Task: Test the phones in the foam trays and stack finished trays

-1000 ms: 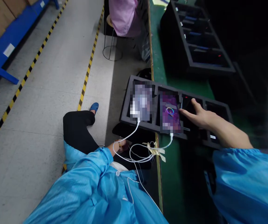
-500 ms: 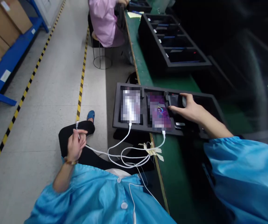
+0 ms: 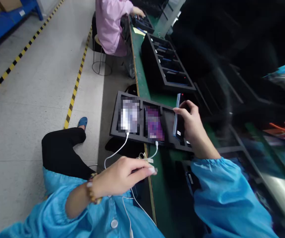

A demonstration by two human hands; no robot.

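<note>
My right hand [image 3: 190, 124] grips a dark phone [image 3: 179, 119] by its edges, tilted up above the foam tray [image 3: 142, 136]. In the tray's left compartment lies a phone with a pale lit screen [image 3: 129, 114]. Beside it is a phone with a purple screen [image 3: 154, 124]. A white cable plugs into the lower end of each. My left hand [image 3: 124, 175] is in front of the tray near the table edge, its thumb and fingers pinched on a white cable end [image 3: 153, 170], mostly covered by the fingers.
Farther along the green table [image 3: 142, 59] stands a stack of black trays [image 3: 168, 62] holding phones. A person in a pink coat [image 3: 110, 26] sits beyond, reaching over the table. Tape [image 3: 149, 160] holds cables at the table edge. Blue shelving [image 3: 8, 21] stands at the upper left.
My right hand has lifted the dark phone out of the tray. My left hand has moved right, from above my leg to the table edge, with the cable end. The view has shifted.
</note>
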